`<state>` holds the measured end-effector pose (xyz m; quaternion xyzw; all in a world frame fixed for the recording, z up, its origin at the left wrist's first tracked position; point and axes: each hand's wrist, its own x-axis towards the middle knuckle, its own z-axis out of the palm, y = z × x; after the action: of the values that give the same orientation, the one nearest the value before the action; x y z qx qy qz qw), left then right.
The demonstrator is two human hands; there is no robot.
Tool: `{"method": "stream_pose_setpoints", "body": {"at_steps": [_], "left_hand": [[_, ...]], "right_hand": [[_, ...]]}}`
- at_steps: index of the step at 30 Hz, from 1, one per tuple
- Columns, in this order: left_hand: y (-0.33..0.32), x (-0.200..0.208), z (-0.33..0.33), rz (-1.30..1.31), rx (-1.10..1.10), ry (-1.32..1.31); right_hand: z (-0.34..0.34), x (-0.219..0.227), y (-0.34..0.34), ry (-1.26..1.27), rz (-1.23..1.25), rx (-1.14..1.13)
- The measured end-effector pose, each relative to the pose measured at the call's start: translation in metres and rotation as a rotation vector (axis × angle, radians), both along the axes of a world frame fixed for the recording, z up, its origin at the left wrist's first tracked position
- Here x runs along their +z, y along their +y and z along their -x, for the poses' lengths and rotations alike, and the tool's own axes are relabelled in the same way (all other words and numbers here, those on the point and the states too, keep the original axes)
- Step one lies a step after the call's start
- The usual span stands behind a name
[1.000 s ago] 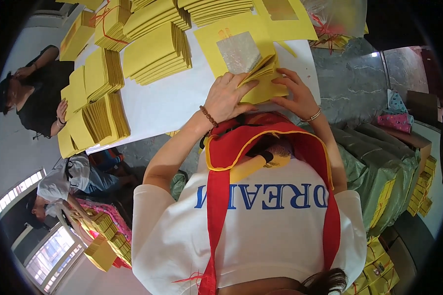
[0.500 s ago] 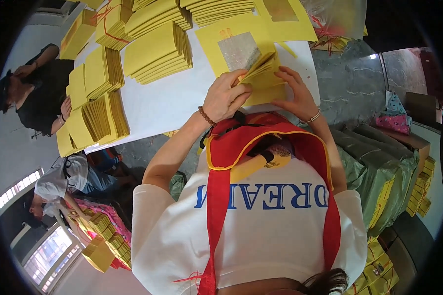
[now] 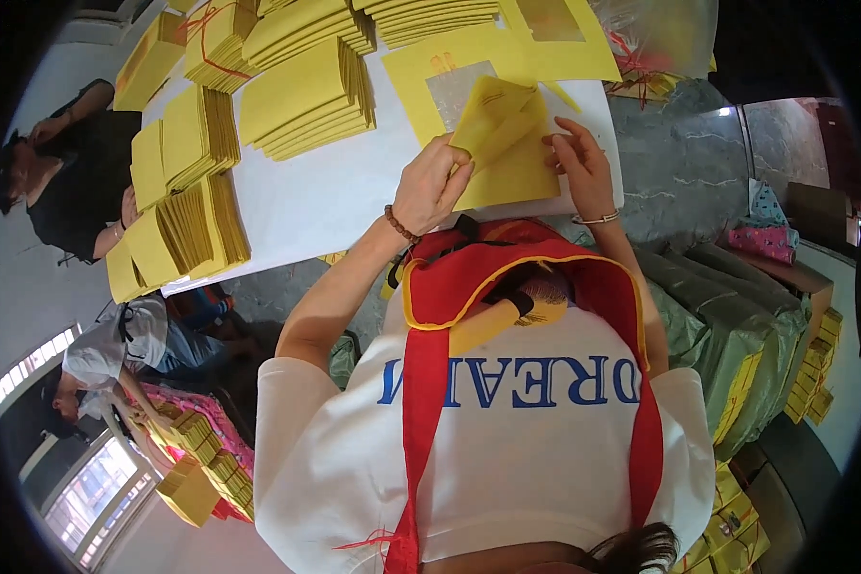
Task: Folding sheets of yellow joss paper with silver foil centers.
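Note:
My left hand (image 3: 432, 184) is closed, its fingers pinching the left edge of a folded yellow paper (image 3: 496, 115) that stands slightly lifted at the table's near edge. Below the lifted part lies a flat yellow layer (image 3: 521, 180); whether the two are joined I cannot tell. My right hand (image 3: 585, 170) is open, thumb and fingers apart, with its fingertips by the right edge of the paper. Behind, a larger yellow sheet with a silver rectangle (image 3: 446, 94) is partly covered by the held paper.
Stacks of folded yellow paper (image 3: 306, 100) cover the white table's (image 3: 297, 206) left and far sides. A red-tied bundle (image 3: 222, 43) stands at the back. One person (image 3: 81, 172) is at the table's left; another (image 3: 129, 344) bends over bundles. Green-wrapped packs (image 3: 727, 330) stand at my right.
The folded paper has swung up and spread wider, covering more of the silver rectangle. My right hand has moved slightly up and right; my left hand keeps its grip.

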<state>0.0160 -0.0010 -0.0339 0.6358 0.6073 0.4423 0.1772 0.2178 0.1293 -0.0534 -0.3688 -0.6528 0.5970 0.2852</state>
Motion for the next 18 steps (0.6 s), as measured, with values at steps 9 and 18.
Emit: {"method": "stream_pose_setpoints", "body": {"at_steps": [9, 18], "left_hand": [[-0.001, -0.005, -0.001, 0.039, 0.011, 0.088], [0.003, 0.007, -0.014, 0.094, 0.151, -0.074]], "right_hand": [[0.012, 0.026, -0.001, 0.119, 0.469, -0.029], [0.032, 0.03, -0.009, 0.18, 0.385, -0.005]]}}
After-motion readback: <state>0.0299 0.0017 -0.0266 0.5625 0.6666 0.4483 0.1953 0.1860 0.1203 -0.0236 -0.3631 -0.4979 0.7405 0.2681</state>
